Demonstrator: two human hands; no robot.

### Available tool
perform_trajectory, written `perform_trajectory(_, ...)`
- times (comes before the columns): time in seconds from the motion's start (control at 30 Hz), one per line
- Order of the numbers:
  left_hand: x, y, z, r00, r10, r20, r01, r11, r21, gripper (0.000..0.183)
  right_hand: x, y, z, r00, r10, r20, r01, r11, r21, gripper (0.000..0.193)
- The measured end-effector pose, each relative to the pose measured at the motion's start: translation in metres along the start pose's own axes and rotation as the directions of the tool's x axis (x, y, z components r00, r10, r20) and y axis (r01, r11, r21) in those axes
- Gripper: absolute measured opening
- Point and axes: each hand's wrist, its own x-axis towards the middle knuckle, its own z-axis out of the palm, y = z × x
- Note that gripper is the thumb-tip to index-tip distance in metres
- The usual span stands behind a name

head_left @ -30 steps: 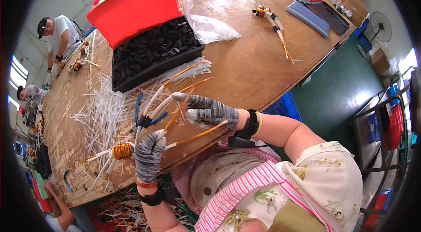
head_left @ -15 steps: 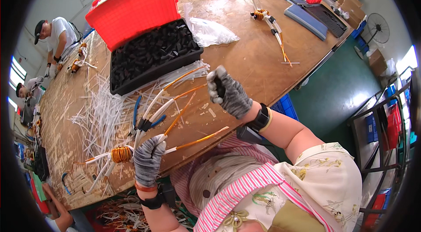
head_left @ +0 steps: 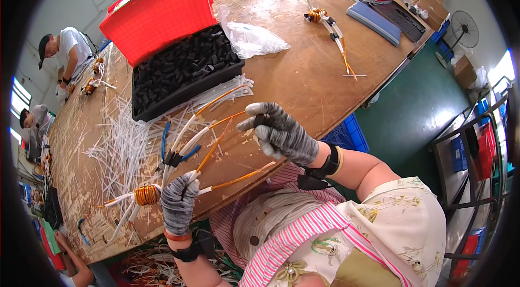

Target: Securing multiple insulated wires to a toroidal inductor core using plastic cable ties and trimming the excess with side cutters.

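Observation:
My left hand [head_left: 180, 201], in a grey-and-white knit glove, is closed around the white-sleeved leads of a copper coil [head_left: 146, 195] near the table's front edge. Its leads fan out to the right and end in bare copper-coloured wire [head_left: 244, 177]. A black piece [head_left: 172, 158] is round two of the leads. My gloved right hand [head_left: 284, 134] pinches a small black sleeve [head_left: 263, 120] beside the tip of one lead. Blue-handled pliers [head_left: 166, 138] lie under the leads, their jaws partly hidden.
A black bin [head_left: 187, 73] full of small black sleeves stands beyond, under a red crate [head_left: 160, 13]. White tubes [head_left: 124, 146] are strewn to the left. A plastic bag [head_left: 257, 39] and another coil [head_left: 316, 15] lie farther back. Co-workers stand at the far and left sides.
My right hand has turned over and moved down, bringing the black sleeve to the lead's tip. My left hand still grips the leads. The whole view has shifted slightly.

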Motion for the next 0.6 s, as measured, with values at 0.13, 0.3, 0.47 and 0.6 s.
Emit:
perform_trajectory(0.13, -0.001, -0.006, 0.0, 0.999, 0.042, -0.019, -0.042, 0.999, 0.025, 0.021, 0.01, 0.009, -0.003, 0.99, 0.139, -0.018, -0.13, 0.956, 0.265, 0.032)
perform_trajectory(0.3, 0.0, -0.001, 0.0, 0.997, 0.074, -0.018, -0.073, 0.996, 0.056, 0.021, 0.022, 0.024, 0.0, 0.971, 0.236, -0.045, -0.202, 0.901, 0.384, 0.031)
perform_trajectory(0.47, 0.0, -0.002, 0.0, 0.997, 0.081, 0.002, -0.081, 0.995, 0.053, 0.021, 0.031, 0.026, 0.005, 0.972, 0.224, -0.075, -0.18, 0.909, 0.376, 0.03)
perform_trajectory(0.6, -0.001, -0.005, -0.001, 0.999, 0.039, 0.02, -0.04, 0.998, 0.046, 0.021, 0.034, 0.021, 0.007, 0.98, 0.183, -0.071, -0.154, 0.941, 0.302, 0.029)
